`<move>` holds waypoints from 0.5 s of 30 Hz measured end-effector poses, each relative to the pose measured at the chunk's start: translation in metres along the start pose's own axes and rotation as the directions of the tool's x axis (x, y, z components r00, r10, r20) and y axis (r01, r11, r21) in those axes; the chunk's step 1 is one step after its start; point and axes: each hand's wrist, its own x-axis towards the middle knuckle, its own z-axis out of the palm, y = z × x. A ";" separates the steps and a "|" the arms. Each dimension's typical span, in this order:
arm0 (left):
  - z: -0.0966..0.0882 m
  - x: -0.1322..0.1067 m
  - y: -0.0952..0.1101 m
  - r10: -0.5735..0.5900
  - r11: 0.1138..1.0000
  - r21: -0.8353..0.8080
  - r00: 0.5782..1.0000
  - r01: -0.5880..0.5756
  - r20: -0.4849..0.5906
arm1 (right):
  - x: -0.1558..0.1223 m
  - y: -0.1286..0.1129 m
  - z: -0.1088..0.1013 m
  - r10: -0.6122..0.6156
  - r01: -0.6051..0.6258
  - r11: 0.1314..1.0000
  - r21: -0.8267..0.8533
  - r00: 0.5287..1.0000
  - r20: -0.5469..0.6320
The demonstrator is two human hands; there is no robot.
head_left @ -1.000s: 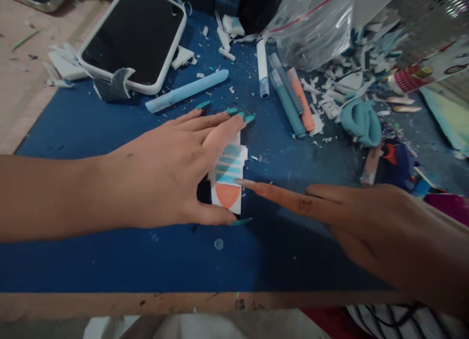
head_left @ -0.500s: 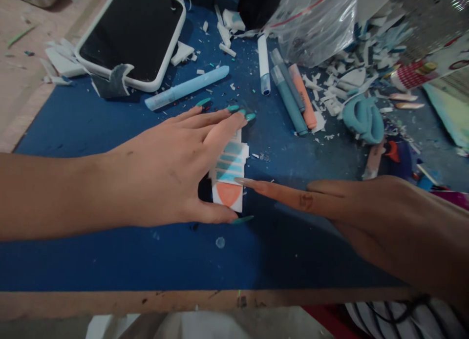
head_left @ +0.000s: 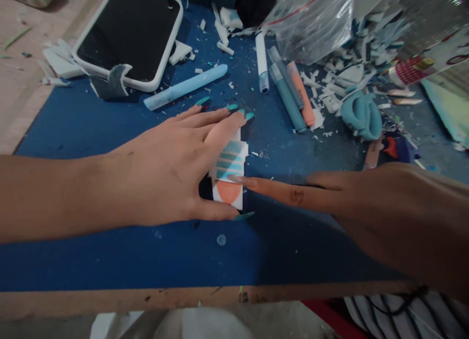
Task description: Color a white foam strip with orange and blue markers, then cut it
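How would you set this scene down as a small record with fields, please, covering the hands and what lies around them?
Left hand: palm down, fingers spread, covering part of the blue-striped white piece
Right hand: index finger extended, nail over the nearest stripe; contact unclear
Orange-marked white piece: on the near side of the stripes
Surface: blue mat
Phone: white-edged, screen dark
Light blue marker: between phone and left hand
Orange marker: beside the teal and grey markers
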 end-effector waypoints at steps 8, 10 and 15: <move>-0.001 -0.001 0.000 0.008 0.999 -0.044 1.000 -0.009 -0.011 | 0.009 -0.009 -0.006 0.018 -0.017 1.000 0.008 0.998 -0.064; -0.001 -0.001 0.001 0.015 0.999 -0.051 1.000 -0.015 -0.012 | 0.008 -0.009 -0.006 0.000 0.003 0.998 0.056 0.998 -0.055; -0.002 0.000 0.002 0.000 0.999 -0.037 1.000 -0.001 -0.012 | 0.008 -0.008 0.000 0.059 -0.059 0.993 0.100 0.998 0.005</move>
